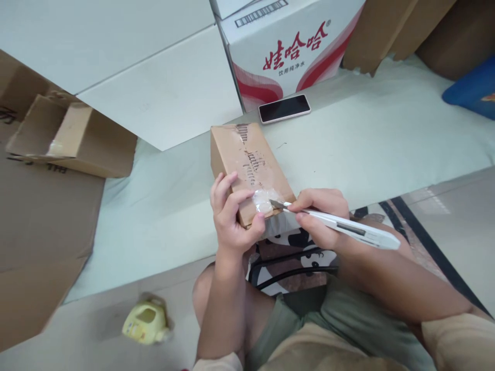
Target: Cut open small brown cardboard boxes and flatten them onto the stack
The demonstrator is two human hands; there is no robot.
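Ideally, the utility knife [350,228], gripped by right fingers [323,200], is drawn shallowly, clear of left fingers [231,200] clasping the cardboard box [243,154]

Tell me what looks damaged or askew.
The small brown cardboard box in the left hand has crumpled clear tape at its near end, where the white utility knife in the right hand touches. A yellow plastic item lies loose on the floor.
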